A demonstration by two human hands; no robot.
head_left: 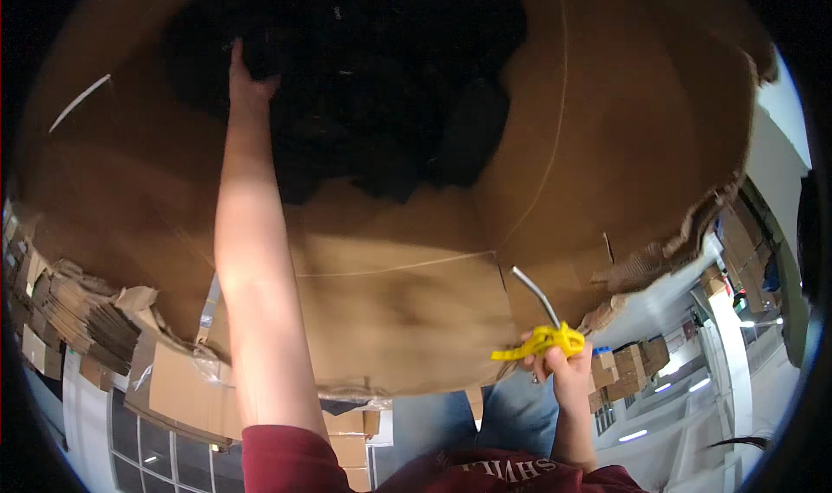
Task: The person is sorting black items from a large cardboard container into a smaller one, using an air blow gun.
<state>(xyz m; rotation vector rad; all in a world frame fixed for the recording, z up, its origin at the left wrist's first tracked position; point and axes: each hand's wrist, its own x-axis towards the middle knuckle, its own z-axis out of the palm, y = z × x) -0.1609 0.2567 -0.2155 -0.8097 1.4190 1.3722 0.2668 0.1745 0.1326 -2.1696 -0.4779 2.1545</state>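
Note:
A large, deep cardboard box (pixel 381 311) spreads in front of me, with a heap of black, cloth-like items (pixel 390 86) in its far part. My left arm stretches over the near wall, and my left hand (pixel 251 86) is at the left side of the heap. One finger points forward and the thumb stands apart from it; black material hides the other fingers. At the near right rim, my right hand (pixel 555 363) is closed around a yellow tool with a bent grey metal rod (pixel 546 341). The rod points up and to the left, over the box.
The box's torn, ragged rim (pixel 659 263) curves around at right. Flattened cardboard stacks (pixel 82 307) lie outside at left, and more cartons (pixel 628 372) stand beyond my right hand. A strip of clear tape (pixel 208 311) hangs on the near left wall.

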